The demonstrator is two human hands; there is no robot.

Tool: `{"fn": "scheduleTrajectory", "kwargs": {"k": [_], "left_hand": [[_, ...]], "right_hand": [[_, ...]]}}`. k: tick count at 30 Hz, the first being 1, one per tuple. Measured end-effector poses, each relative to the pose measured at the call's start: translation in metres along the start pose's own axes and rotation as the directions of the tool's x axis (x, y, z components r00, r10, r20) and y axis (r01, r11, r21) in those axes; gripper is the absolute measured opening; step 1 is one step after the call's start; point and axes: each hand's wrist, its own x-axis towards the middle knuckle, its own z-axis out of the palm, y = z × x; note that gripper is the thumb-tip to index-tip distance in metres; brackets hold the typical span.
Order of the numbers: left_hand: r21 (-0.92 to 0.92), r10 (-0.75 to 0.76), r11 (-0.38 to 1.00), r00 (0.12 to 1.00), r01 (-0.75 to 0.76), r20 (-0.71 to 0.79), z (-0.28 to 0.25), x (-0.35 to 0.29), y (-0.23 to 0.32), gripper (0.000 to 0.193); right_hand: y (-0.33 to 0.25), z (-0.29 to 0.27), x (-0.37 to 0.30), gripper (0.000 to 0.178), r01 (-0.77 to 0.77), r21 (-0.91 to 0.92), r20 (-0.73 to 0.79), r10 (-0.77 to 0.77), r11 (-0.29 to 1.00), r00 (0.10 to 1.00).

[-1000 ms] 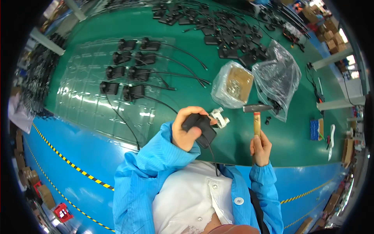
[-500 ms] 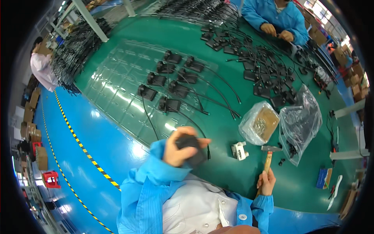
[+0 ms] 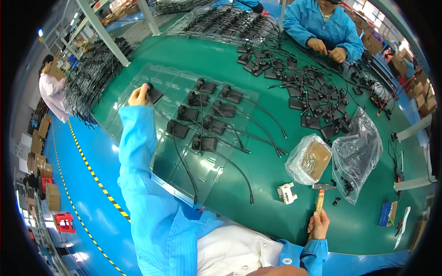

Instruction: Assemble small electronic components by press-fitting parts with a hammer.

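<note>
Left hand pinches a black part, right hand clasps a hammer; its careless swing could tip the open box.

Yellow-and-black tape lines a glossy blue floor beside a green table and pale posts

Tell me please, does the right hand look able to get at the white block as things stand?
Likely yes, for touching: the right hand is near the white block, with green table between. But it holds the hammer, so picking the block up looks hard.
</note>
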Motion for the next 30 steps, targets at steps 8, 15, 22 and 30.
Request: {"fn": "scheduleTrajectory", "kwargs": {"k": [8, 15, 22, 30], "left_hand": [[0.166, 0.095, 0.978, 0.978, -0.127, 0.188, 0.103, 0.043, -0.061, 0.043], [0.516, 0.121, 0.79, 0.909, -0.331, 0.399, 0.13, 0.078, -0.102, 0.044], [0.159, 0.409, 0.779, 0.684, -0.607, 0.604, 0.152, 0.122, 0.017, 0.042], [-0.162, 0.427, 0.662, 0.19, -0.732, 0.884, 0.33, -0.107, 0.085, 0.035]], "right_hand": [[0.001, 0.001, 0.003, 0.031, -0.012, 0.061, -0.063, 0.016, 0.998, 0.998], [-0.007, 0.007, -0.001, 0.03, -0.051, 0.008, -0.075, 0.052, 0.999, 0.996], [-0.019, 0.01, 0.001, 0.025, -0.085, -0.02, -0.09, 0.083, 0.996, 0.992], [-0.025, 0.019, 0.002, 0.02, 0.11, -0.71, -0.097, -0.251, 0.696, 0.963]]}}
